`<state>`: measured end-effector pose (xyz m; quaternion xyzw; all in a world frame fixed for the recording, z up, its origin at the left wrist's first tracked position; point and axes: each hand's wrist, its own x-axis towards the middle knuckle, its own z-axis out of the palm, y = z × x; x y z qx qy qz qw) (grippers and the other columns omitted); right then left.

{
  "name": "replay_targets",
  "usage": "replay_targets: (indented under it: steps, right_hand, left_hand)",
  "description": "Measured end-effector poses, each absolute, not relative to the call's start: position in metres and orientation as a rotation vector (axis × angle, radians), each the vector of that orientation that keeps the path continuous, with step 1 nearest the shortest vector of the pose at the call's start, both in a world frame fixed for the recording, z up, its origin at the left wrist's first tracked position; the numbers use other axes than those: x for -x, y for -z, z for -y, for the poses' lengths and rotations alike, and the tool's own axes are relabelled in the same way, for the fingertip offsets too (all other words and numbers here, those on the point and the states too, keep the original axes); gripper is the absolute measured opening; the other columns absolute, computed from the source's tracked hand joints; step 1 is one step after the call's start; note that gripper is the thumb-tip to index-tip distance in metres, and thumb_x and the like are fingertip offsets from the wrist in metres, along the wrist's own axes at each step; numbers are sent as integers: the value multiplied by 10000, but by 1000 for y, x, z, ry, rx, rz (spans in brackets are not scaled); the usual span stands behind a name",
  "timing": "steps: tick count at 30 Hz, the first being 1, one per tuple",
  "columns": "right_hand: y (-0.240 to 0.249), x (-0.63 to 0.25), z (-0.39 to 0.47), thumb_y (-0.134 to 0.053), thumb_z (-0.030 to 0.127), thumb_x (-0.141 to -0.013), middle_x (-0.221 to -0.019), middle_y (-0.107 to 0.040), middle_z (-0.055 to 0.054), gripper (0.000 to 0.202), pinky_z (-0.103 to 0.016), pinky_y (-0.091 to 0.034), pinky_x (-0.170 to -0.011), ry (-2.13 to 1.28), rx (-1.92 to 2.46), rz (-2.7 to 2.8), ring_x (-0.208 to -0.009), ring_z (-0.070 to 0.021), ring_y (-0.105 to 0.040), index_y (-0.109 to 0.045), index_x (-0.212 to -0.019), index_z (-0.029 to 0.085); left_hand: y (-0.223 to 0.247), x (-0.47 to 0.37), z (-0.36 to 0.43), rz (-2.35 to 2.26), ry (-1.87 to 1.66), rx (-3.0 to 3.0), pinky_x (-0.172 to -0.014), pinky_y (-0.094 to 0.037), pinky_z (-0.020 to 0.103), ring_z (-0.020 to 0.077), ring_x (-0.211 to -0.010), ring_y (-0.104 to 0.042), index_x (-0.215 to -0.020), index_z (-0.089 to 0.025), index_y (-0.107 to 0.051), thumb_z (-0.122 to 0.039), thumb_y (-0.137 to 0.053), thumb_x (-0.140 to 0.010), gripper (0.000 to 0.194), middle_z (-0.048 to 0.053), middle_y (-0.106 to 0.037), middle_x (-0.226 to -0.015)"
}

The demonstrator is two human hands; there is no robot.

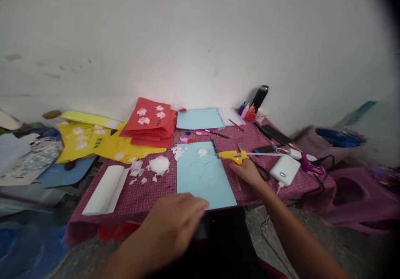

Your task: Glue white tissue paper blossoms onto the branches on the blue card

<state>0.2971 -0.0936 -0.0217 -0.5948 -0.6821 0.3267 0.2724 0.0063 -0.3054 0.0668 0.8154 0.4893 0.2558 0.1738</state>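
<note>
In my right hand [246,170] is a yellow hot glue gun [233,155], a long white glue stick jutting from its back. Its nozzle points left over a light blue paper sheet [203,183]. That sheet carries thin drawn strokes and a small white paper tuft [202,152] near its top. My left hand [178,220], slightly blurred, hovers at the sheet's near edge with its fingers drawn together; whatever they hold is hidden. White tissue scraps [158,165] are heaped left of the sheet, beside a folded white paper [106,189].
Red cards [150,118] with white blossoms and yellow cards [84,139] lie at the back left. More blue sheets [200,118] are behind. Paint bottles [250,112], a black flask [260,98], a white power bank [285,170] and cables occupy the right. A pink stool [359,195] stands beside the table.
</note>
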Motion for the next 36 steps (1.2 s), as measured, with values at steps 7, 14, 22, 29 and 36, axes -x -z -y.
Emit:
replay_targets:
  steps: [7,14,22,29,36]
  right_hand:
    - [3,-305,63,-655,246,-671,-502,-512,55,170,-205,-355,-369,-1265,1441,1378,-393,-93,-444,-536,-780,192]
    - [-2,-292,13,-608,140,-661,-499,-528,33,126,-193,-388,-379,-1255,1561,1349,-410,-95,-482,-501,-708,187]
    - [5,-279,1,-678,216,-673,-529,-543,43,114,-162,-328,-395,-1229,1628,1550,-456,-79,-479,-585,-695,154]
    - [-1,-274,4,-584,341,-759,-513,-536,28,218,-185,-318,-350,-1405,1577,1644,-418,-91,-453,-534,-616,185]
    - [4,-267,-9,-570,358,-764,-479,-530,22,223,-187,-302,-312,-1494,1583,1683,-364,-92,-435,-548,-617,191]
  left_hand:
    - [13,28,254,-1804,-983,-2262,-925,-545,376,207,-1057,-635,-1157,-206,-630,-267,-485,-936,271,79,-673,-1131]
    - [38,29,250,-1744,-918,-2427,-1050,-479,448,252,-1253,-523,-1264,-223,-584,-305,-564,-903,371,106,-556,-1352]
    - [42,28,251,-1780,-972,-2404,-997,-522,461,267,-1188,-568,-1170,-224,-638,-322,-583,-889,302,110,-606,-1267]
    - [44,28,249,-1800,-986,-2386,-982,-533,467,266,-1156,-587,-1136,-227,-650,-323,-594,-880,280,107,-617,-1239]
    - [42,27,250,-1808,-950,-2373,-991,-525,474,268,-1165,-580,-1137,-227,-645,-310,-580,-888,271,109,-611,-1245]
